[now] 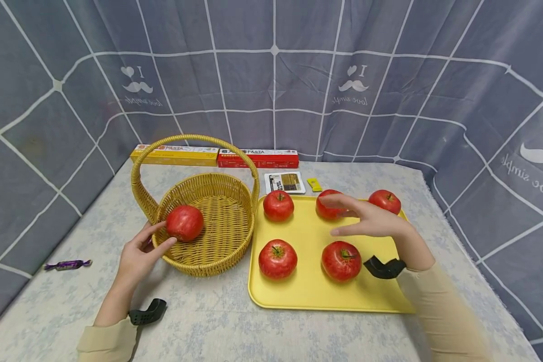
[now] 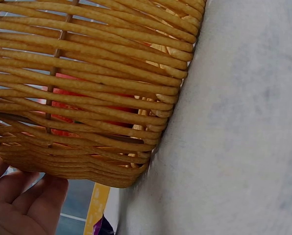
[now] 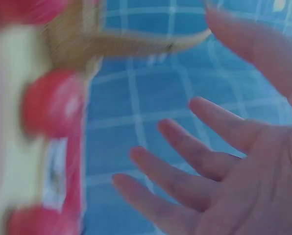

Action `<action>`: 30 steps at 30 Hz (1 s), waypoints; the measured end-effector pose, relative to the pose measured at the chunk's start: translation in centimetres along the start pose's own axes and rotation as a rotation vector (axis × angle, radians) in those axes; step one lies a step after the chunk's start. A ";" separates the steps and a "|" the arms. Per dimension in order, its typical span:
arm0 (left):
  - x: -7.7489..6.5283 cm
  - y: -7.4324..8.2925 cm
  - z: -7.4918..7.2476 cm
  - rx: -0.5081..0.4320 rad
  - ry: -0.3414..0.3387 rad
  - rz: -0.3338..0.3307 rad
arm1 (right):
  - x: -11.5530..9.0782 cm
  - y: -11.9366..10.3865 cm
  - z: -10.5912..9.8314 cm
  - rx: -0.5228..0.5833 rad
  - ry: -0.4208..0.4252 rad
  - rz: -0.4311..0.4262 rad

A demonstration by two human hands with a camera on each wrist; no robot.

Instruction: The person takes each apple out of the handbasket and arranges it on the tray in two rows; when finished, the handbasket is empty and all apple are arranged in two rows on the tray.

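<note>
Far left of the table, at about 9 o'clock from the wicker basket point(image 1: 208, 221), a purple-wrapped candy point(image 1: 68, 264) lies alone, well apart from the work. Your left hand point(image 1: 140, 254) rests at the basket's near-left rim, fingers loosely extended and touching the apple in the basket point(image 1: 184, 222) at its 7 o'clock side; they do not wrap it, so read the hand as relaxed, not gripping (the left wrist view shows only red behind the weave and fingertips under the basket wall). Moving right: the yellow tray point(image 1: 307, 291) carries five apples, three along the far edge and two near. Your right hand point(image 1: 366, 218) hovers above the tray with fingers spread wide and holding nothing, fingertips over the middle far apple point(image 1: 328, 206); the near right apple point(image 1: 341, 260) sits at 6 o'clock from the palm. The right wrist view is motion-blurred. Judgement: slow the right hand before closing, centre the palm over one apple, and wrap from above so the neighbours are not nudged. Let the left hand steady the basket rim, not the fruit. Two pasta boxes point(image 1: 217, 156) lie at 12 o'clock.
</note>
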State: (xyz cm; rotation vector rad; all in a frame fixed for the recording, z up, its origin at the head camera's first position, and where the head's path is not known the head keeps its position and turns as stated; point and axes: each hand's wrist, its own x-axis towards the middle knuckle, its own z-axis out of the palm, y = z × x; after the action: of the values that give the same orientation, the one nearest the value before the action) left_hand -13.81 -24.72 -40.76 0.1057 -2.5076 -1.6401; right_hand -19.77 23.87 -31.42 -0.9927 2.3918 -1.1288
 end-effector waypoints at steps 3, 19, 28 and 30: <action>0.0 -0.1 -0.1 0.003 -0.004 0.004 | 3.0 -2.8 0.3 0.007 0.066 -0.081; 0.0 -0.2 0.0 0.029 0.005 0.032 | 17.8 -8.9 9.1 0.335 0.019 -0.267; -0.1 -0.4 -0.1 0.031 0.005 0.030 | 22.2 -7.5 13.3 0.293 0.037 0.005; -0.1 -0.4 -0.1 0.031 0.002 0.027 | 22.7 -7.2 14.0 0.282 0.035 0.056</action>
State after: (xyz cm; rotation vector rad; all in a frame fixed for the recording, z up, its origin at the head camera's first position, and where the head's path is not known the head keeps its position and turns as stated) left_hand -13.71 -24.92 -41.08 0.0771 -2.5222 -1.5900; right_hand -25.07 -3.10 -34.57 -0.8135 2.1915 -1.4234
